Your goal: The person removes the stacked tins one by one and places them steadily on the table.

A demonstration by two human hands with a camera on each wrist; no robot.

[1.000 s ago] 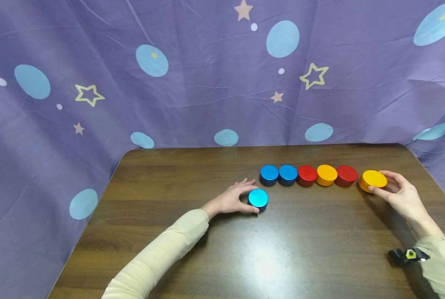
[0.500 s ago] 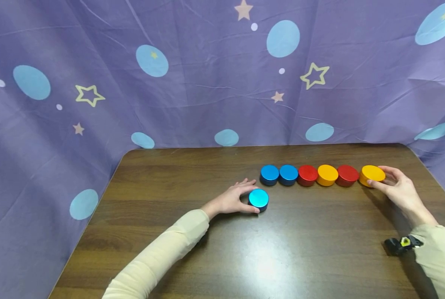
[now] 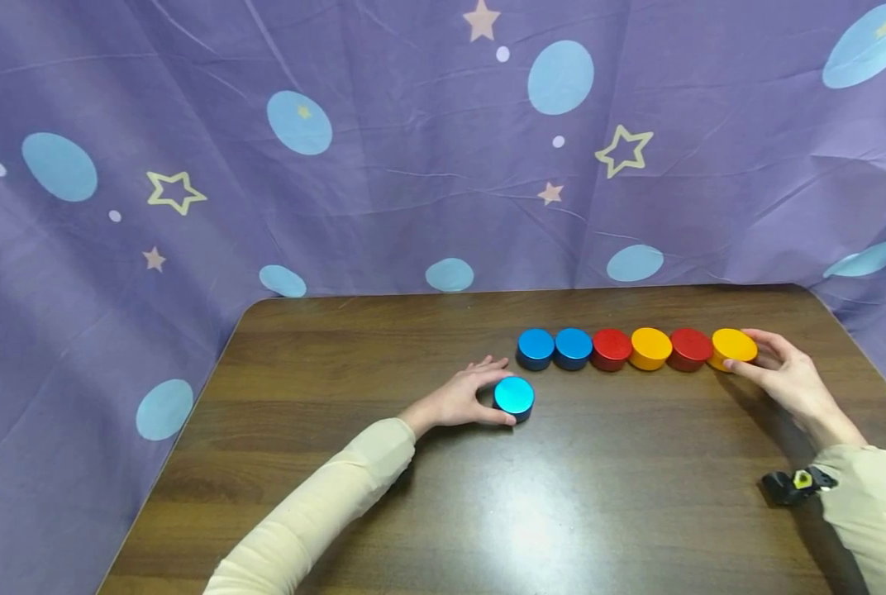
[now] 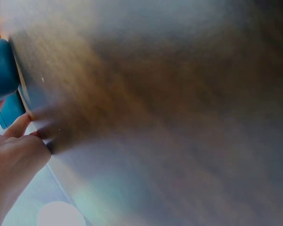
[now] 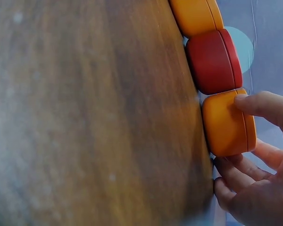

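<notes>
A row of short round tins runs along the back right of the table. From the left come two blue tins (image 3: 535, 349), a red tin (image 3: 611, 349), a yellow tin (image 3: 650, 348), another red tin (image 3: 690, 349) and a yellow tin (image 3: 733, 349) at the right end. My right hand (image 3: 793, 384) grips that end tin between thumb and fingers, right up against the red one, as the right wrist view also shows. In front of the row's left end, my left hand (image 3: 464, 397) holds a separate blue tin (image 3: 514, 398), thumb at its near side.
The brown wooden table (image 3: 324, 364) has a bright glare spot near its front. Behind it hangs a purple curtain (image 3: 383, 165) with stars and blue ovals. A black device (image 3: 796, 486) sits at the right wrist.
My right hand has moved the yellow tin back and then left, closing the gap to the red tin at the row's end. My left hand has stayed on its blue tin.
</notes>
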